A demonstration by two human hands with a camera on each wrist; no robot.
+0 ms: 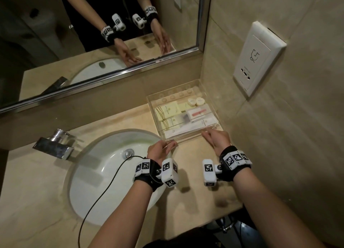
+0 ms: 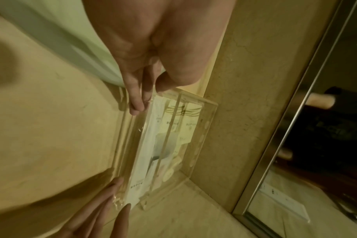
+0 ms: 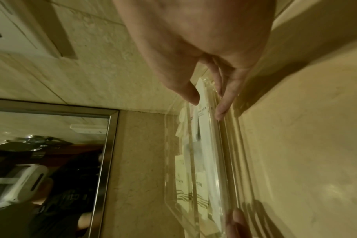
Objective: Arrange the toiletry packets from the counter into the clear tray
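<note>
The clear tray (image 1: 186, 137) stands in the counter's back right corner. It holds pale yellow packets (image 1: 167, 111), a long white packet (image 1: 188, 129), a white box with a pink stripe (image 1: 198, 114) and two round lids (image 1: 196, 101). My left hand (image 1: 162, 149) lies at the tray's front left corner, its straight fingers (image 2: 137, 103) against the outside of the front wall (image 2: 130, 145). My right hand (image 1: 214, 136) is at the front right corner, its fingers (image 3: 222, 111) along the same wall (image 3: 220, 161) and its thumb (image 3: 190, 95) over the packets (image 3: 206, 145). Neither hand holds a packet.
A white sink (image 1: 104, 173) with a chrome faucet (image 1: 54, 145) fills the counter's left. A black cable (image 1: 104, 188) runs over the basin from my left wrist. The mirror (image 1: 93, 34) is behind, and a wall socket (image 1: 258, 58) is on the tiled wall right of the tray.
</note>
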